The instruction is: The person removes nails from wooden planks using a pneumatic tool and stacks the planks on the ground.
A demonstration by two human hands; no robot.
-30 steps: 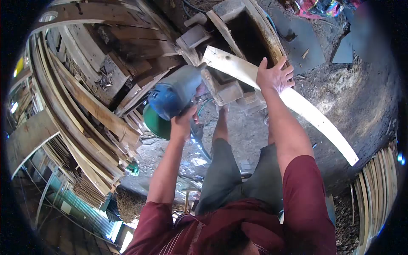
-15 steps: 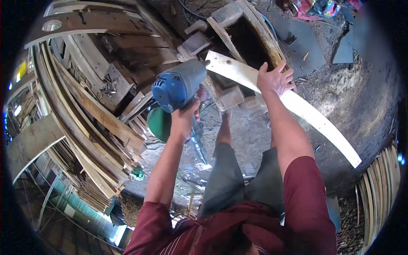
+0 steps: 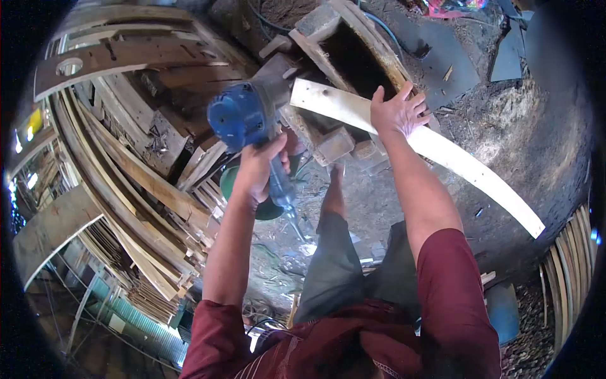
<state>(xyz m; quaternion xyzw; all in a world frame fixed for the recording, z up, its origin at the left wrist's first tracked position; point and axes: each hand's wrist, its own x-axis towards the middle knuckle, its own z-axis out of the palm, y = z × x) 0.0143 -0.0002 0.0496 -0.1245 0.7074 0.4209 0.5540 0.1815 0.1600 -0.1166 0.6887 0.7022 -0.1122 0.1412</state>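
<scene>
My left hand is closed around the handle of a blue and grey power drill, held left of the board's near end. The drill's front end is blurred, and I cannot make out a bit. My right hand lies with spread fingers on a long, pale, curved wooden board. Small dark holes show near the board's left end. Beneath the board stands a rough wooden box-like frame with a dark hollow inside.
Curved planks are stacked along the left. A green bucket stands below the drill. More boards lean at the right edge, and a blue container is at the lower right. Flat grey sheets lie beyond the frame.
The drill has moved left, away from the board's end, and a gap now shows between them. My right hand stays on the board. The view has shifted slightly.
</scene>
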